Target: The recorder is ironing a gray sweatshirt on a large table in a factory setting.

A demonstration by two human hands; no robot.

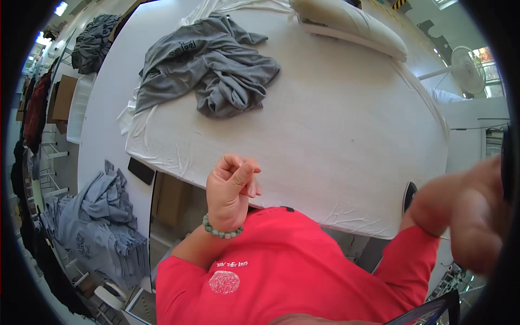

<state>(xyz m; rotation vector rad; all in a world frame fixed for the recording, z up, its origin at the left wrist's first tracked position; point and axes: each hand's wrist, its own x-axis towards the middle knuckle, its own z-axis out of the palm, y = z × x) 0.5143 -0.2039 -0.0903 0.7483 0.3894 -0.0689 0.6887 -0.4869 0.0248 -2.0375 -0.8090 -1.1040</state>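
Note:
Above the near edge of a white cloth-covered pressing table (336, 141), my left hand (233, 181) is raised with its fingers curled in and the thumb against them. Nothing shows in it, and a beaded bracelet circles the wrist. My right hand (476, 211) is lifted close to the camera at the right rim. It is blurred and partly cut off, so its fingers cannot be read. A crumpled grey garment (206, 65) with dark print lies at the table's far left, apart from both hands.
A padded white pressing arm (352, 27) sits at the back. At the left are a stack of grey garments (103, 233), a dark phone (141, 170) and a white bin (81, 108). More dark garments (95, 43) lie far left. A fan (467, 70) stands far right.

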